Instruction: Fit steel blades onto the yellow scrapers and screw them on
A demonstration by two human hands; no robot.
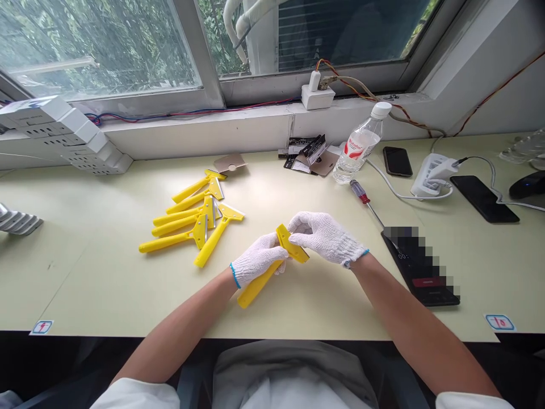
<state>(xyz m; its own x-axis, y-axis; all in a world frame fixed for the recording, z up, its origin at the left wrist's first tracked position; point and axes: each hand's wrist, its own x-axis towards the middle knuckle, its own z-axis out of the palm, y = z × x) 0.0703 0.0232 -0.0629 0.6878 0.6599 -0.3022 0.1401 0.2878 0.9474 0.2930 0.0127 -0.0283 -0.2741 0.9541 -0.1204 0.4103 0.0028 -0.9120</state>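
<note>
My left hand (258,260) and my right hand (326,238), both in white knit gloves, hold one yellow plastic scraper between them. The left hand grips near the neck of its handle (255,288), which points down towards me. The right hand pinches the wide yellow head (296,244), and the fingers hide any blade on it. To the left of my hands lies a loose pile of several similar yellow scrapers (191,218) with metal blades, apart from both gloves.
A red-handled screwdriver (364,199) lies right of my hands, beside a pixelated dark device (419,267). Further back are a water bottle (356,145), a phone (397,161), a charger (432,176), cardboard packaging (313,159) and a white power strip (66,133). The desk's front edge (128,334) runs below my arms.
</note>
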